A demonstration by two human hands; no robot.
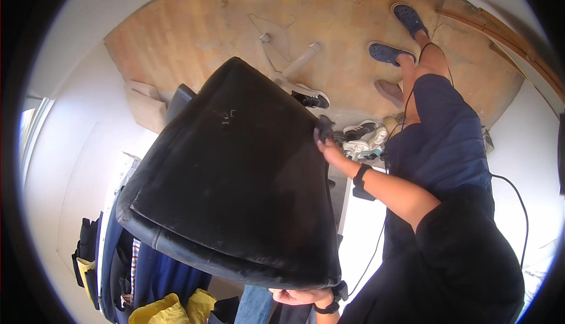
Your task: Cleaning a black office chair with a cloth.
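Observation:
A large padded black panel of a swivel chair, leather-like and scuffed with pale marks, fills the middle of the head view. Whether it is the seat or the backrest I cannot tell. Part of a pale star-shaped base shows beyond it. My right hand holds a dark cloth against the panel's side edge, and the cloth is slightly blurred. At the panel's lower edge is my left hand, its fingers partly hidden underneath, gripping that edge. Black straps circle both wrists.
Several shoes lie by my legs, and a black sneaker sits near the base. Wire hangers rest on the wood-patterned floor. Hanging clothes crowd the lower left. A cable loops behind me.

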